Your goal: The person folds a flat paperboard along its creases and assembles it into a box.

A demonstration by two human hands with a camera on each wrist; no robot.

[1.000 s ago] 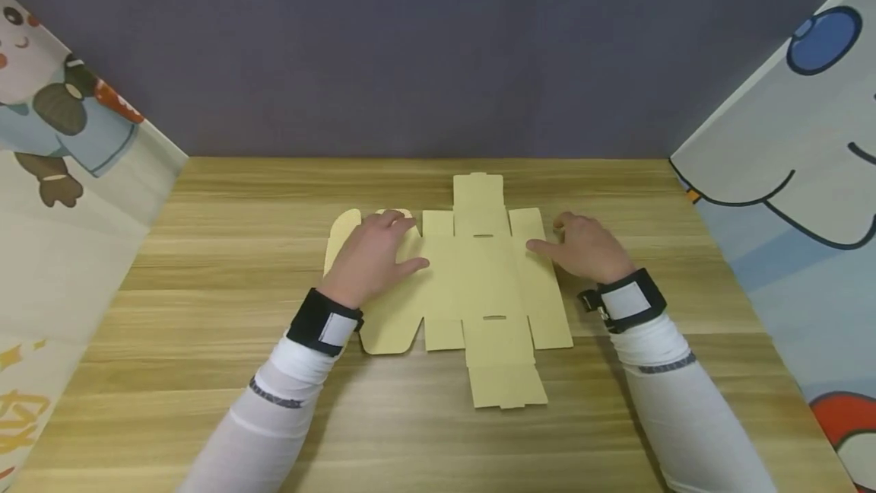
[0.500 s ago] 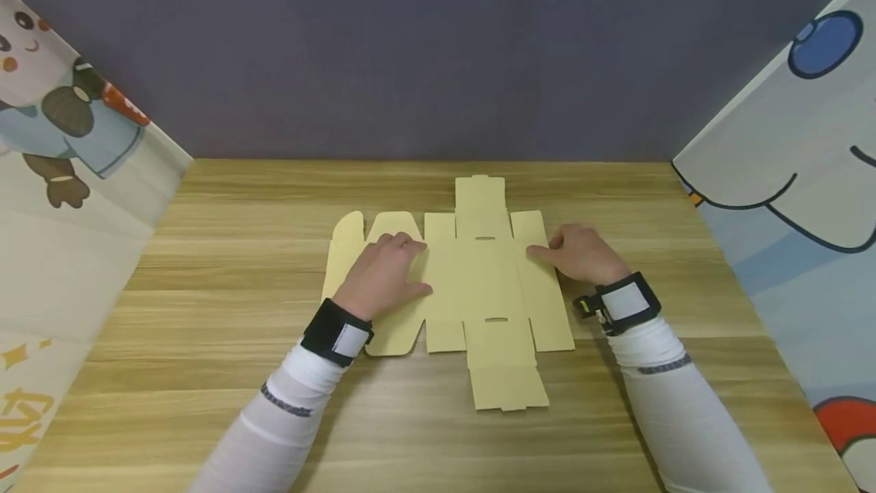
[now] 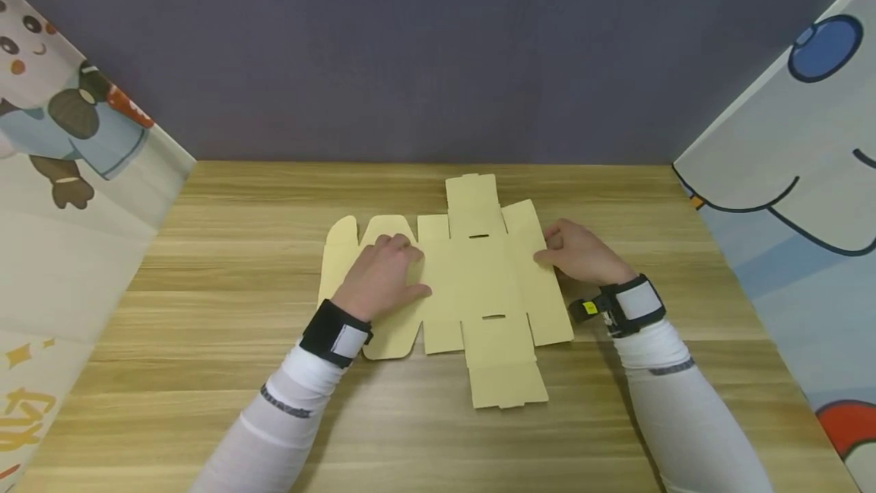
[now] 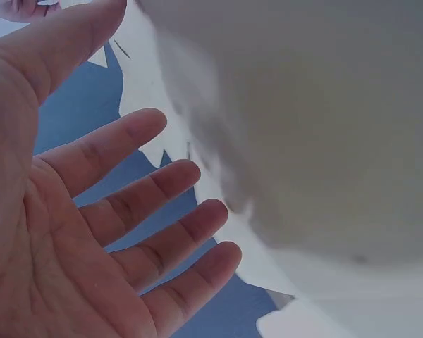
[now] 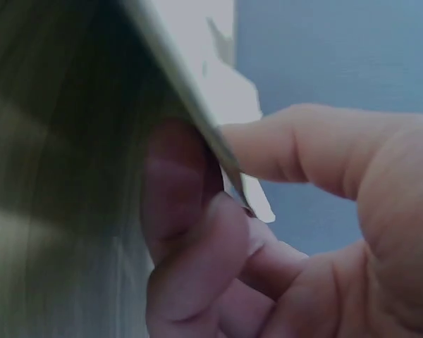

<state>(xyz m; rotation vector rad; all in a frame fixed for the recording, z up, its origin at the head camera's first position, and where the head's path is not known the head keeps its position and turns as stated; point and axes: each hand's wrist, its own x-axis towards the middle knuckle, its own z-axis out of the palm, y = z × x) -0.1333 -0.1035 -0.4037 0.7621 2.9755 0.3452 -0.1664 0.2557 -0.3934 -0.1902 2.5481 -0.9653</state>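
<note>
An unfolded cardboard box [image 3: 482,276], pale yellow with creased panels, flaps and two narrow slots, lies across the middle of the table. My left hand [image 3: 383,276] rests on its left panels, hiding part of them. In the left wrist view the fingers of that hand [image 4: 120,190] are spread and fairly straight over the cardboard. My right hand [image 3: 585,253] pinches the edge of the right-hand panel [image 3: 537,272], which looks slightly raised. Seen from the right wrist, the thumb lies on the upper face of the cardboard [image 5: 190,91] and curled fingers sit beneath its edge.
The wood-grain table [image 3: 205,310] extends around the cardboard on all sides. A dark upright panel [image 3: 438,52] borders its far edge. Walls with cartoon prints, one at the left [image 3: 75,112] and one at the right [image 3: 773,128], flank the table.
My left hand has slid slightly right and nearer over the left panels. From beside the right panel, my right hand has taken hold of its edge and lifted it a little. The sheet has shifted slightly left.
</note>
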